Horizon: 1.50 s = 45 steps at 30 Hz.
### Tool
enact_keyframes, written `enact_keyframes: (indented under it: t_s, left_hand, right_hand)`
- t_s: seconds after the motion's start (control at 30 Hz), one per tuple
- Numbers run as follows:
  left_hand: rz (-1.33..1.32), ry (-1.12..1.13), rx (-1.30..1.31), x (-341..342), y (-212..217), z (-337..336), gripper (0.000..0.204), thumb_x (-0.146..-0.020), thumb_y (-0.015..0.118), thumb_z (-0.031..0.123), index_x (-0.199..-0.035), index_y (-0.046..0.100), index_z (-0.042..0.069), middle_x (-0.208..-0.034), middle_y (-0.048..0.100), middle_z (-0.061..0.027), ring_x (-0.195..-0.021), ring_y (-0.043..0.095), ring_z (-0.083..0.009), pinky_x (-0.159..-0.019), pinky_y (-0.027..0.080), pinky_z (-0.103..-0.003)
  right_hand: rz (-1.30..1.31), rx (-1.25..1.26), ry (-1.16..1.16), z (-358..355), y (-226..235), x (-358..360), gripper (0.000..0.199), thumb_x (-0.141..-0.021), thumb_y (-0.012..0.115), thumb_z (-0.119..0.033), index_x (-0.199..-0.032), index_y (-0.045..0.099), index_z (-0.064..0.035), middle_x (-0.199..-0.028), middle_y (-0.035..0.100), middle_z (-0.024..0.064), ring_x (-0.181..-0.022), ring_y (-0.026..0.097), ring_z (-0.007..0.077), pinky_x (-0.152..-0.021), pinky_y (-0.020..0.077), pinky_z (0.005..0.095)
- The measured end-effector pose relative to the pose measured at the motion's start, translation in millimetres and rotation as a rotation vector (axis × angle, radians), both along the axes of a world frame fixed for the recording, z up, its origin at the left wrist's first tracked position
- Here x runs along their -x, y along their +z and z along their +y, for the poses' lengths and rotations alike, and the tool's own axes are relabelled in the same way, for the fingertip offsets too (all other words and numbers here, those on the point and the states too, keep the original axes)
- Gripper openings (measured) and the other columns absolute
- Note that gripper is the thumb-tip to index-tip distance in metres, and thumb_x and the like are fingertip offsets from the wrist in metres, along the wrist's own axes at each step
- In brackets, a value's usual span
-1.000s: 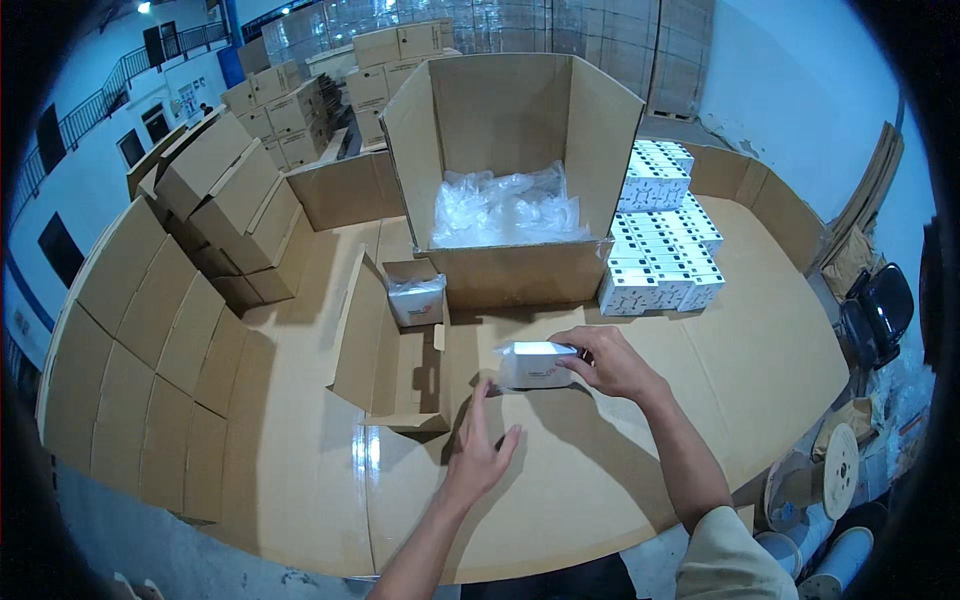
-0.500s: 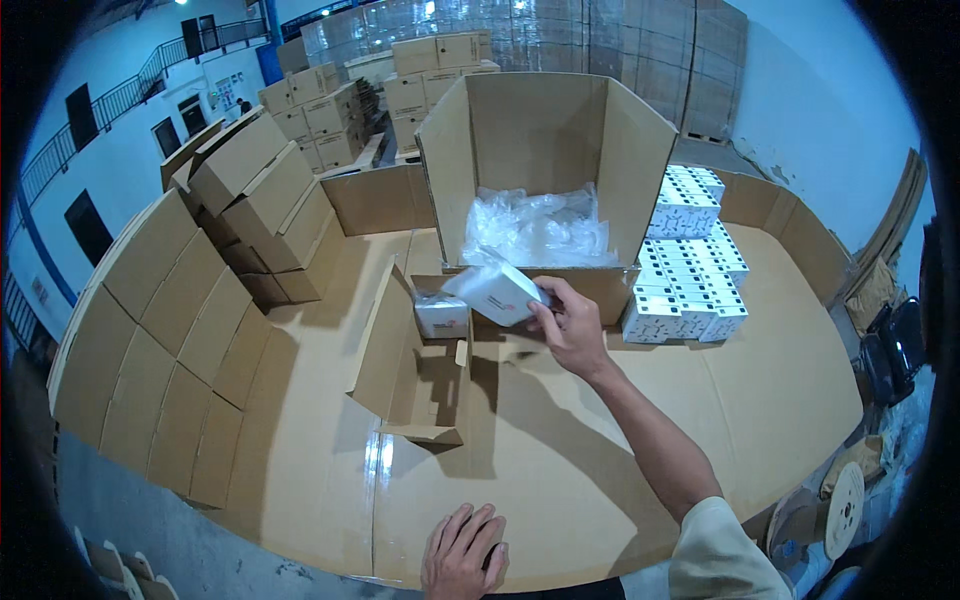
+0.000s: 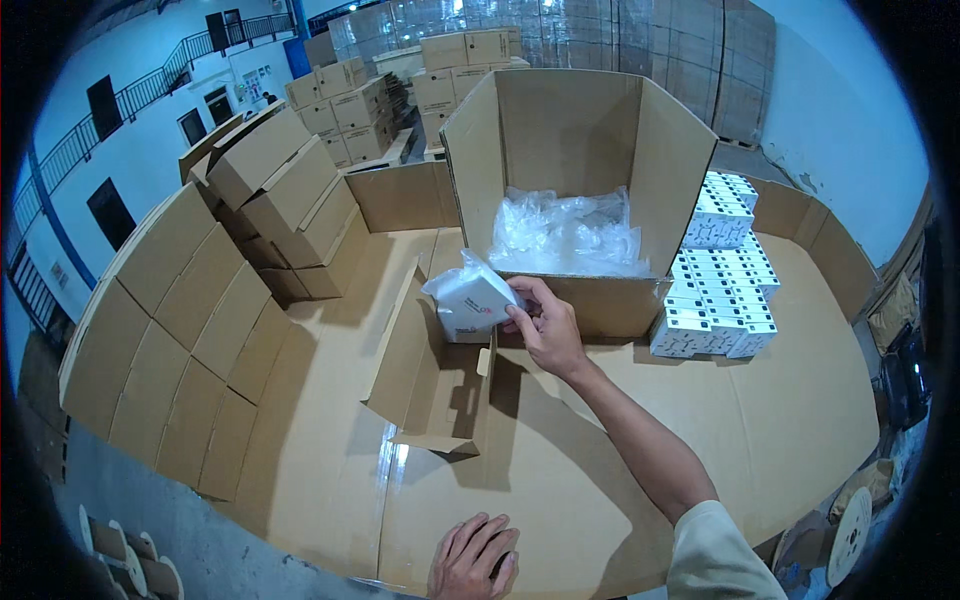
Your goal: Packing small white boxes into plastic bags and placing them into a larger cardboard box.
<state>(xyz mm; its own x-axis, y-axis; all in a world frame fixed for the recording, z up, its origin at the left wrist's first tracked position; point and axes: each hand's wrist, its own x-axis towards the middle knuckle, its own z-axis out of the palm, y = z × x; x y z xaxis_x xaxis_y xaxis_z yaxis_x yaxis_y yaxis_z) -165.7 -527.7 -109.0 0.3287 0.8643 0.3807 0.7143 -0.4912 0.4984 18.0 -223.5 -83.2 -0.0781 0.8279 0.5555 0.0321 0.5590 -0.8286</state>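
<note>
Between the fingers of my right hand point(image 3: 548, 325) is a small white box in a clear plastic bag point(image 3: 474, 298). I hold it tilted over the far end of a narrow, open cardboard box point(image 3: 410, 385) that stands mid-table. The near part of that carton's inside shows bare cardboard. What lies under the bagged box at the far end is mostly hidden by it. My left hand point(image 3: 475, 558) rests flat at the table's front edge, fingers stretched out, holding nothing.
Behind the carton stands a large open cardboard box point(image 3: 570, 120) with crumpled clear plastic bags point(image 3: 565, 232) inside. To its right are stacked white boxes point(image 3: 715, 295). Closed brown cartons point(image 3: 190, 330) line the left side, with more cartons point(image 3: 275, 190) piled behind. Low cardboard walls point(image 3: 405, 205) edge the table.
My right hand has brought the bagged white box left and slightly down over the carton's far end, covering the bagged box seen there before. The whole view has shifted slightly. My left hand stays put.
</note>
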Motion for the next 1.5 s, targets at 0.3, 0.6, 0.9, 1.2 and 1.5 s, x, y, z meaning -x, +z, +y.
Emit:
enact_keyframes:
  t_s: [0.3,0.6,0.9,1.2,1.5]
  left_hand:
    - [-0.021,0.005,-0.011,0.4,-2.9,0.2,0.028,-0.087,0.069,0.011,-0.114,0.070,0.002,-0.127,0.065,-0.0164,-0.123,0.056,-0.0384,-0.104,0.045,-0.050]
    - [-0.022,0.006,0.008,0.8,-3.1,0.9,0.030,-0.086,0.070,0.011,-0.114,0.070,0.002,-0.127,0.064,-0.0158,-0.123,0.056,-0.0377,-0.104,0.045,-0.049]
    - [-0.038,0.015,0.011,0.9,0.2,2.8,0.028,-0.085,0.070,0.010,-0.112,0.070,0.002,-0.126,0.065,-0.0157,-0.123,0.057,-0.0375,-0.104,0.045,-0.049]
    - [-0.048,0.012,0.008,1.1,-0.9,1.3,0.029,-0.085,0.070,0.011,-0.112,0.070,0.002,-0.125,0.065,-0.0166,-0.122,0.057,-0.0378,-0.104,0.045,-0.050]
    - [-0.061,0.008,0.008,1.1,-1.3,1.9,0.028,-0.085,0.070,0.011,-0.112,0.069,0.002,-0.125,0.064,-0.0166,-0.122,0.056,-0.0381,-0.104,0.045,-0.050]
  right_hand:
    - [-0.304,-0.134,-0.044,1.8,17.2,-1.7,0.036,-0.094,0.060,0.007,-0.127,0.062,-0.0065,-0.111,0.069,0.0118,-0.085,0.069,0.0160,-0.074,0.0602,0.0294]
    - [-0.508,-0.273,-0.080,3.8,24.5,7.8,0.035,-0.090,0.063,0.005,-0.123,0.064,-0.0074,-0.110,0.067,0.0158,-0.092,0.069,0.0302,-0.078,0.0581,0.0393]
    - [-0.559,-0.248,-0.108,2.4,28.2,9.2,0.034,-0.088,0.061,0.007,-0.119,0.065,-0.0073,-0.106,0.065,0.0158,-0.092,0.067,0.0345,-0.077,0.0571,0.0425]
    - [-0.644,-0.343,-0.146,11.1,3.7,17.7,0.030,-0.087,0.063,0.003,-0.115,0.065,-0.0069,-0.103,0.064,0.0154,-0.094,0.064,0.0367,-0.083,0.0549,0.0456]
    - [-0.812,-0.239,-0.138,19.9,6.2,19.2,0.028,-0.087,0.066,-0.003,-0.114,0.065,-0.0072,-0.103,0.066,0.0146,-0.097,0.064,0.0356,-0.085,0.0539,0.0459]
